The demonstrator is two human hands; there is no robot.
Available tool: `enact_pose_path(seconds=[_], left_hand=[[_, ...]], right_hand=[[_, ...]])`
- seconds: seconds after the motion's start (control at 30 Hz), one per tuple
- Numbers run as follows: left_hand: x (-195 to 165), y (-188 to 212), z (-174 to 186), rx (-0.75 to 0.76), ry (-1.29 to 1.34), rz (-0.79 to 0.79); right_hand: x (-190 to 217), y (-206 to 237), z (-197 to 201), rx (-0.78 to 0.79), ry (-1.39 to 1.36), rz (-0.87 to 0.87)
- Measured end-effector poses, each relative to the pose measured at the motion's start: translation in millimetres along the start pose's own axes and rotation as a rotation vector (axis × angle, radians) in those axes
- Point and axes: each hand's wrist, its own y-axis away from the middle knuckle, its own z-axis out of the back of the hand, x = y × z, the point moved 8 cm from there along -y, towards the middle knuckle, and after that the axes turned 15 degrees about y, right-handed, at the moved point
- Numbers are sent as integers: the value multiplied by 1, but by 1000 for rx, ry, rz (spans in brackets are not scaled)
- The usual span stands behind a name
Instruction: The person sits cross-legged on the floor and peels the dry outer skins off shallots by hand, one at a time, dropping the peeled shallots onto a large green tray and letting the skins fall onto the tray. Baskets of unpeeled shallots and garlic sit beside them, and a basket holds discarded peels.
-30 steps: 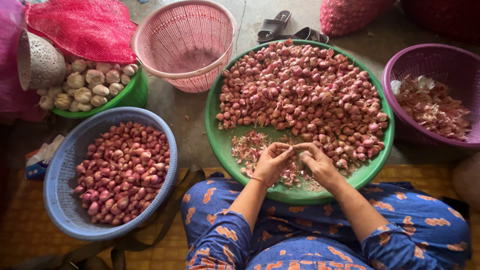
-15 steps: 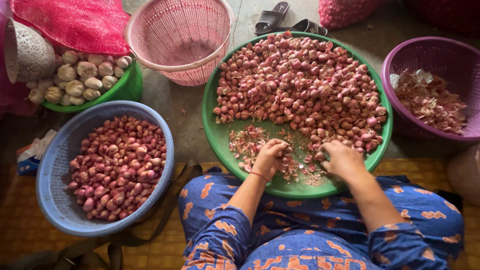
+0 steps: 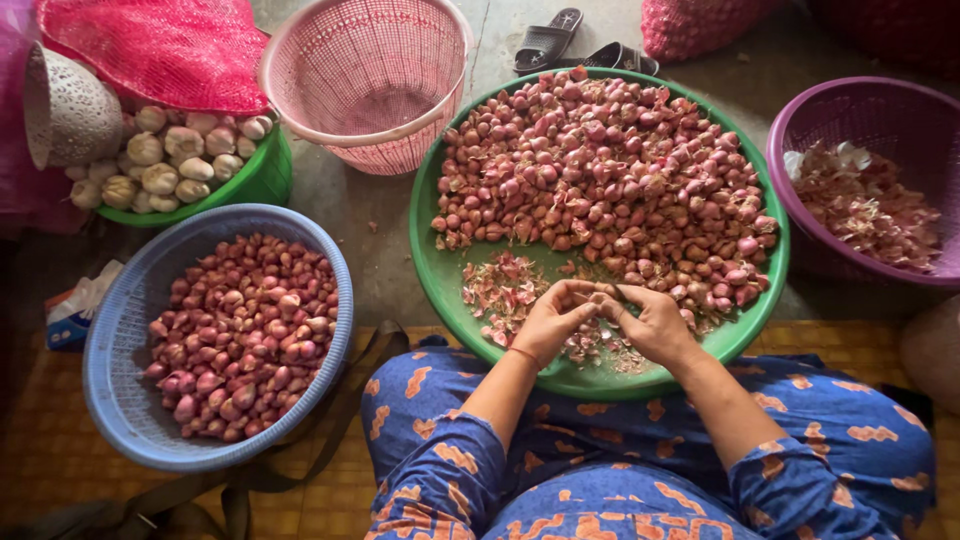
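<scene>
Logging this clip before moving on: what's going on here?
A seated person is working over a big green tray heaped with unpeeled shallots. The left hand and right hand meet at the tray's near edge, fingertips pinching one small shallot between them; it is mostly hidden. Loose skins lie beside the hands. A blue basket to the left holds shallots, a purple basket to the right holds peelings, and a pink basket is beyond.

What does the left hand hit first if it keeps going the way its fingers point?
The left hand points up and right, fingertips meeting the right hand over the green tray. It would likely meet the right hand's fingers first; the shallot pile lies beyond.
</scene>
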Motion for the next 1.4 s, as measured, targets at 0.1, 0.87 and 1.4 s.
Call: enact_pose_path(seconds=[0.1,0.87,1.4], left_hand=[[2,1,1,-10,98,34],[-3,2,-11,40,17,-20],[17,-4,0,20,-240,-147]], right_hand=[[-15,3,-8,-4,-205,-240],[-28,-3,-13,-19,-408,-212],[43,5,13,-272,250,209]])
